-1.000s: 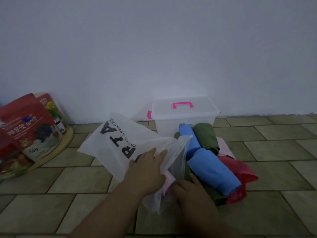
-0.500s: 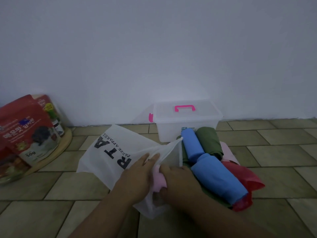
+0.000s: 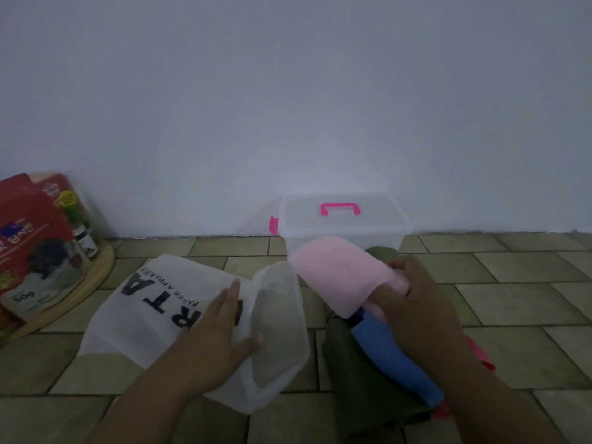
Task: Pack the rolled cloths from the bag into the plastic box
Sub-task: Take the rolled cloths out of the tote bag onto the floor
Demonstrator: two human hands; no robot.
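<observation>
1. Your left hand (image 3: 221, 334) lies spread flat on the bag (image 3: 166, 302), pinning it to the floor. The thumb may be hooking the rim, but that is hard to tell.
2. The pink cloth (image 3: 339, 274) is held up just in front of the lidded plastic box (image 3: 342, 225). It looks soft, light and apt to unroll, so grip it mid-roll.
3. Your right hand (image 3: 419, 302) pinches its near end, fingers curled.

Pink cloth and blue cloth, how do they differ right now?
The pink cloth is held up by the right hand; the blue cloth lies lower, on the green cloth. The pink cloth looks loose and flat, while the blue cloth is a tight roll. Pink is pale; blue is vivid. Both are out of the bag, and neither is in the box.
</observation>
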